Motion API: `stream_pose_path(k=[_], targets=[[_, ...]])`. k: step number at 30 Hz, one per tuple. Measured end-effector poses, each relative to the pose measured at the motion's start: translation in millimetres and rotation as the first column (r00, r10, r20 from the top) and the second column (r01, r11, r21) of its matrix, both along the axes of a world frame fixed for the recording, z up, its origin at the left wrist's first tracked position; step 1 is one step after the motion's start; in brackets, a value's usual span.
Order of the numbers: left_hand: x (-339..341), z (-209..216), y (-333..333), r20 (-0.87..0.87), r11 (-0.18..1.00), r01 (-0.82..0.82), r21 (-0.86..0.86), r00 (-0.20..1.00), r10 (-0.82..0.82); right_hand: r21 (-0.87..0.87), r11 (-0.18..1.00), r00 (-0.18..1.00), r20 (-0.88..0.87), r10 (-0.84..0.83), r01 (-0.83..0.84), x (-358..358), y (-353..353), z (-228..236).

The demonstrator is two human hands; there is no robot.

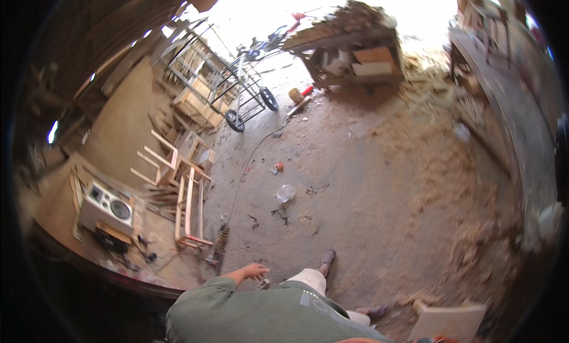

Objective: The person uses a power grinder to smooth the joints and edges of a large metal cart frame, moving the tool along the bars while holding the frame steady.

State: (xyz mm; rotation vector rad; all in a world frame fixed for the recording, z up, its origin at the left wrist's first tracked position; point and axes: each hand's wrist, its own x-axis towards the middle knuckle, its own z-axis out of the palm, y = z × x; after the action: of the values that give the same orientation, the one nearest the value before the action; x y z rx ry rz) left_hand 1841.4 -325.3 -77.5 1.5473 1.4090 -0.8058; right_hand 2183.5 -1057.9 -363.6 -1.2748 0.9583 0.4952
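The left hand's fingers [262, 268] look loosely bent, but at this small size I cannot tell whether they are wide, narrow or holding anything; the right hand is out of view; just beside the left hand, on the grey-brown earthen floor [355, 183], lies a small grey object with a thin cable [264, 284], the nearest thing to it; a little left stands a dark coiled spring-like piece [221, 241]; next to that, a pale wooden open frame with long straight rails [190, 204] appears joined into shape yet bare, so I judge it assembled but uncovered; farther out, a clear crumpled plastic item [285, 194] lies on the floor; how much work is left cannot be told.
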Motion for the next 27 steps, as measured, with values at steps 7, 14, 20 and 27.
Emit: stream_pose_path(k=[7,14,20,27], targets=[[-51,-116,128,0.163,0.999,0.034,-0.035,0.986,-0.028,-0.086,0.933,0.926,0.118,0.359,-0.350,95,355,97],[-1,-127,305,0.364,0.938,-0.343,0.050,0.881,0.303,-0.212,0.866,0.852,0.181,0.491,-0.453,121,572,172],[57,-106,434,0.615,0.900,-0.428,0.082,0.732,0.292,-0.150,0.860,0.754,0.425,0.501,-0.488,198,755,222],[72,-175,516,0.555,0.855,-0.518,-0.019,0.706,0.440,-0.087,0.794,0.492,0.742,0.455,-0.602,248,1071,407]])
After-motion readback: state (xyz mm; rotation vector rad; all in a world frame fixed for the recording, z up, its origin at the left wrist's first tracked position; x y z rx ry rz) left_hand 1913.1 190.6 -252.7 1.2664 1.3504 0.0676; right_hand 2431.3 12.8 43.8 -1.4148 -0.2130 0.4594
